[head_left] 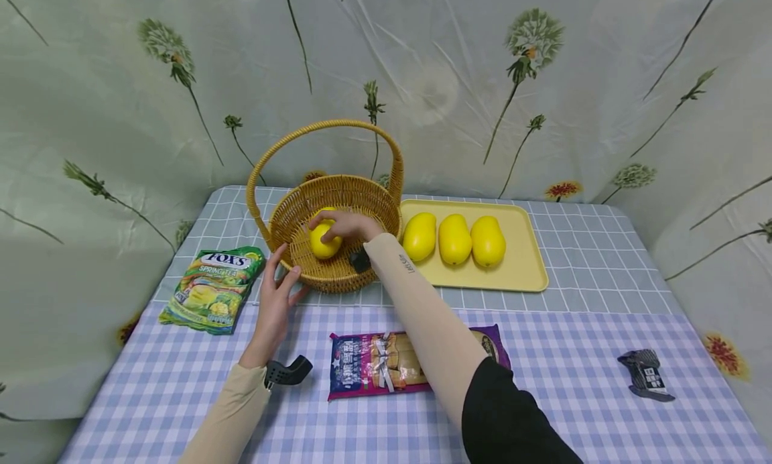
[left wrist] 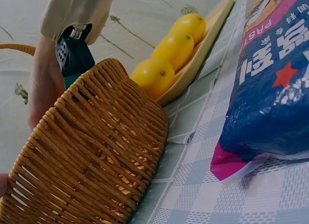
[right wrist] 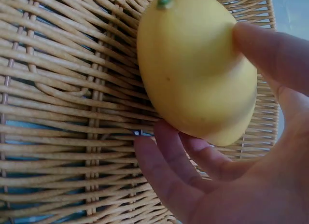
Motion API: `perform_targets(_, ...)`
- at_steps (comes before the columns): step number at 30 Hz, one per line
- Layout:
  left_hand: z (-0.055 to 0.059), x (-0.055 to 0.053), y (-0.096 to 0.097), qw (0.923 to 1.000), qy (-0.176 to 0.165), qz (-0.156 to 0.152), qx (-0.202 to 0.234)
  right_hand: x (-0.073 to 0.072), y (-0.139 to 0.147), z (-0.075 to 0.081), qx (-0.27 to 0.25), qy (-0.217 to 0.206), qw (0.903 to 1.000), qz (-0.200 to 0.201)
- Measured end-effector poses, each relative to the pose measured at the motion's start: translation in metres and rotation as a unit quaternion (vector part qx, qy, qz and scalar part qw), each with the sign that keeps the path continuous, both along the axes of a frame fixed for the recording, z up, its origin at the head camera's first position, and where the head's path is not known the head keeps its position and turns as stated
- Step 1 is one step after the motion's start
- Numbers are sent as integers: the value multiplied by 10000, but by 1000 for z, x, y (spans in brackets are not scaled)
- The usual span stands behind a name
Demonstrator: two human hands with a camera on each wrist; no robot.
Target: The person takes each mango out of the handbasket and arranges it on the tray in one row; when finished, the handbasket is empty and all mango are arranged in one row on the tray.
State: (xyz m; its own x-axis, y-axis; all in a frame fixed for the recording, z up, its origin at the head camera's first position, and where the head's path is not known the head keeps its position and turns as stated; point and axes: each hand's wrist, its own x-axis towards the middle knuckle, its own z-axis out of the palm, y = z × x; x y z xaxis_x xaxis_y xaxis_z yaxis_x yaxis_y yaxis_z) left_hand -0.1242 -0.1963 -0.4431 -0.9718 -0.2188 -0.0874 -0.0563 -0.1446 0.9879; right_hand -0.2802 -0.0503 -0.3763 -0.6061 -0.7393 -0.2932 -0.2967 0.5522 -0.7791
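A brown wicker basket (head_left: 338, 276) with a tall arched handle stands at the back of the table. Inside it, my right hand (head_left: 352, 226) holds a yellow mango (head_left: 326, 245), which has a small green stem tip. The right wrist view shows the thumb on one side of this mango (right wrist: 193, 69) and fingers (right wrist: 164, 175) curved along the other, close to the woven wall. My left hand (head_left: 275, 310) rests against the basket's front left side with its fingers spread. Only a fingertip of it shows at the edge of the left wrist view, beside the basket (left wrist: 91, 147).
Right of the basket, a yellow tray (head_left: 512, 263) bears three more mangoes (head_left: 455, 239). A green FOX'S candy bag (head_left: 214, 290) lies to the left. In front, a purple snack packet (head_left: 380, 363) is partly under my right forearm. A small black packet (head_left: 647, 375) lies far right.
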Motion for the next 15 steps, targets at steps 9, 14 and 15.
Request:
perform_targets(9, 0, 0, -1, 10000, 66, -22, 54, -3, 15, 11, -324, -725, 9964, -287)
perform_targets(14, 0, 0, 0, 10000, 58, -23, 53, -5, 30, 21, -716, -607, 9954, -180)
perform_targets(15, 0, 0, 1, 10000, 48, -18, 41, -5, 34, 23, -803, -615, 9948, -137)
